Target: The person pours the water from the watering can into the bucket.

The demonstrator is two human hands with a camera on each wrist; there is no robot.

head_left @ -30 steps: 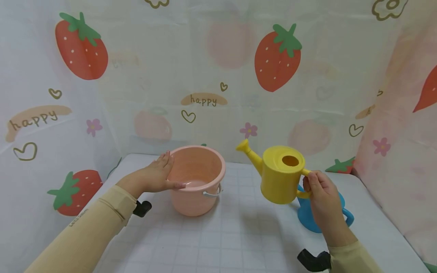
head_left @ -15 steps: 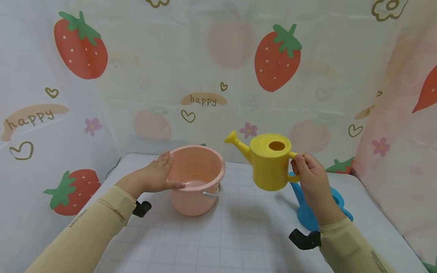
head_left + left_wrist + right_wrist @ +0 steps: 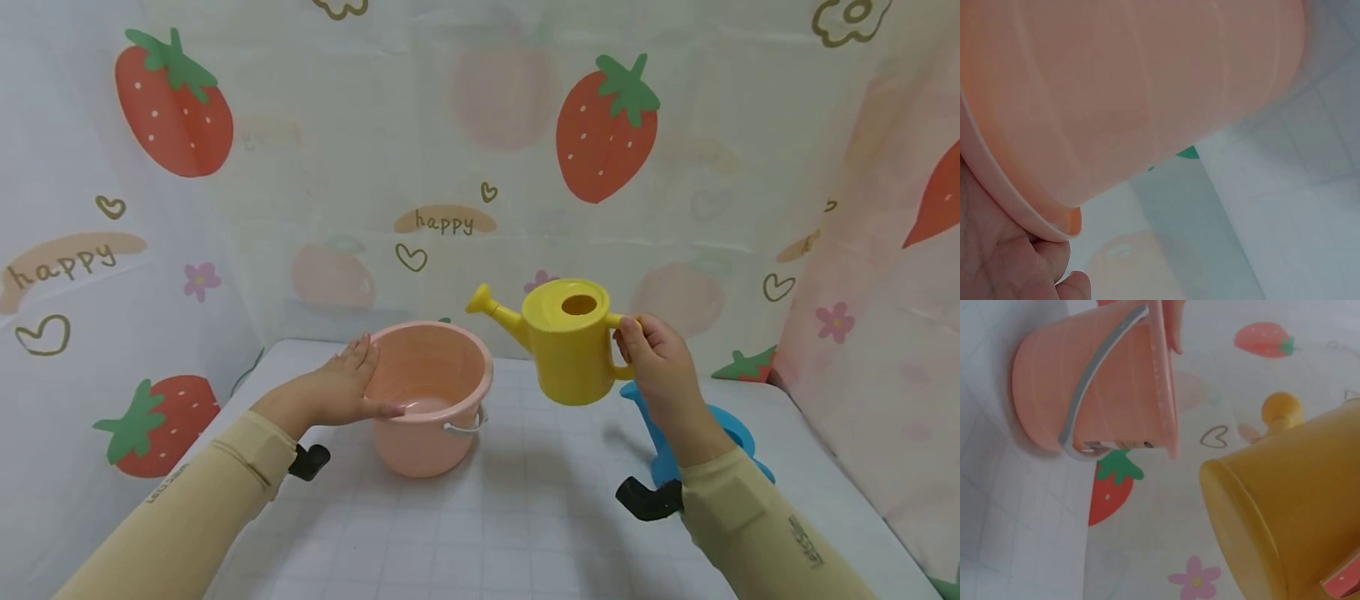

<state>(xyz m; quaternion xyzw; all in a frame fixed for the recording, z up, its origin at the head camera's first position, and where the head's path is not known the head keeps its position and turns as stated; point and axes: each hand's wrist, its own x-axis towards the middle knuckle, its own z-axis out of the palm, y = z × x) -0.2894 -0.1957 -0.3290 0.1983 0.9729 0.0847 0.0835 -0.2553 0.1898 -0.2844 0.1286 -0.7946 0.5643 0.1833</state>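
The right hand [image 3: 663, 367] pinches the handle of the yellow watering can [image 3: 568, 354] between its thumb and curled fingers, and holds it in the air above the surface [image 3: 450, 533]. The body of this can has its long axis nearly upright, with the round opening on the top. Its spout [image 3: 510, 323] points to the left and slopes upward, so the wide sprinkling head [image 3: 478, 298] is near the right side of the pink bucket [image 3: 423, 454]; whether it is above the rim, one cannot tell surely. The handle is on the opposite side, at the right.

The left hand [image 3: 341, 387] is spread at the left of the bucket's rim: its fingers point to the far side and its thumb points to the right. The bucket stands upright. Behind the right wrist, the blue watering can [image 3: 664, 458], partly hidden, directs its spout leftward.
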